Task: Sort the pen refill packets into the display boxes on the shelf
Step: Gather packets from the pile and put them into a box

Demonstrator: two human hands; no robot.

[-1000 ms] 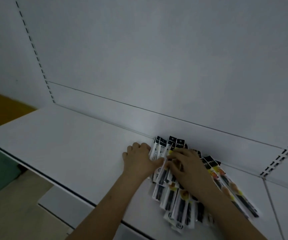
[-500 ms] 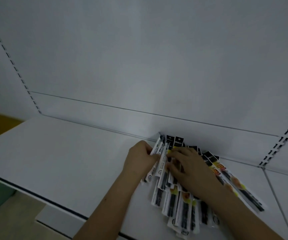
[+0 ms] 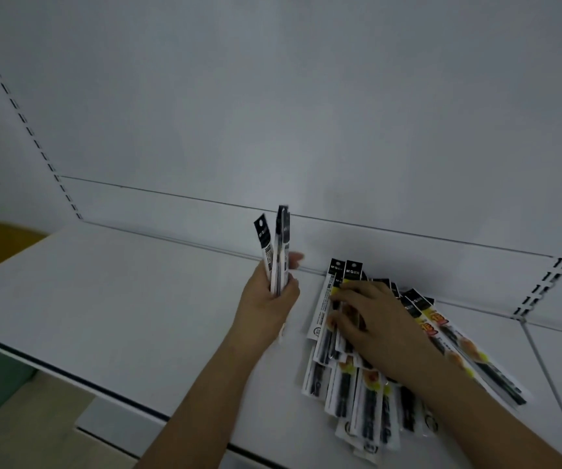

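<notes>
L hand (image 3: 266,299) grips a few packets (image 3: 278,252) upright, fingers closed round them, just above the shelf (image 3: 120,299). R hand (image 3: 371,323) lies flat on the pile (image 3: 367,394) at the shelf's back-right, fingers spread, pressing the top packets, not clasping any.

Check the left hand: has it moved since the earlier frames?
Yes. The left hand has lifted off the pile leftward, raising a few packets upright against the back panel.

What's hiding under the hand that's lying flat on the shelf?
Under the right hand lies a fanned pile of pen refill packets on the white shelf. The packets' middles are covered, so how many lie beneath cannot be seen.
</notes>
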